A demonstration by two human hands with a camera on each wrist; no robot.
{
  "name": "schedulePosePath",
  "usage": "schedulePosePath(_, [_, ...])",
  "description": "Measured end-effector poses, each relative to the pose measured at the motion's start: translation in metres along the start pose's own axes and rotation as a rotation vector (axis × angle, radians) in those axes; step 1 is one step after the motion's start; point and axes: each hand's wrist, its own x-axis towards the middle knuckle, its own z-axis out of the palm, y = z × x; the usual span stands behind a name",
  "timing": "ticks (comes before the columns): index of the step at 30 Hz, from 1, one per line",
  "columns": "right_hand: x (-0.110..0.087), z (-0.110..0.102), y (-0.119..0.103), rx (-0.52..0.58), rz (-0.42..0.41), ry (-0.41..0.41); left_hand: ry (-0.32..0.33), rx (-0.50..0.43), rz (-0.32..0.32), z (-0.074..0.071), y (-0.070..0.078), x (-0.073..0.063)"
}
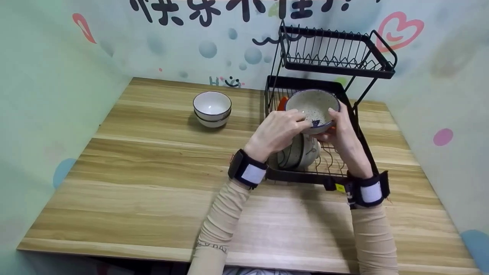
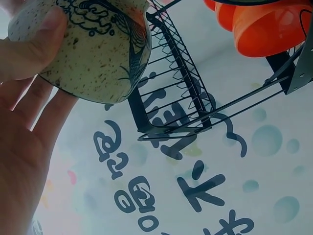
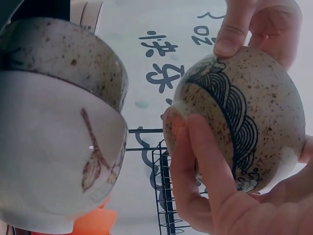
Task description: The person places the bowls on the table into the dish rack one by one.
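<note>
Between both hands, above the dish rack's lower tier, is a speckled bowl (image 1: 314, 102) with a blue rim and a dark wave pattern outside (image 3: 264, 112). My left hand (image 1: 276, 130) pinches its near-left rim, thumb on the outer wall and fingers inside. On the right side, my right hand (image 1: 345, 133) grips it, thumb at the rim and fingers against the foot underneath. Just below, more bowls (image 1: 296, 152) stand on their sides in the rack; one white bowl (image 3: 58, 147) carries a brown leaf drawing. Orange bowls (image 2: 274, 27) are partly hidden behind the held bowl.
The black two-tier dish rack (image 1: 313, 176) stands on the right of the wooden table (image 1: 153, 168), against the back wall. Its upper tier (image 1: 340, 68) overhangs the rear. A stack of two white bowls (image 1: 212, 109) sits left of the rack.
</note>
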Motion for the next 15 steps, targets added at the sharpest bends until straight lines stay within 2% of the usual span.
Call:
schedulePosePath(4, [-0.0013,-0.0008,-0.0018,0.002,-0.005,0.013,-0.012,-0.012,-0.013,-0.0005,0.0014,0.0006])
schedulePosePath(10, [-0.0031,-0.0014,-0.0025,-0.055,-0.032,0.06,-0.059,-0.013,-0.04,0.0,0.0036,0.0017])
schedulePosePath(15, [-0.0038,-0.0018,-0.0024,-0.078,-0.061,0.081,-0.057,-0.028,-0.07,0.0013,0.003,0.0019])
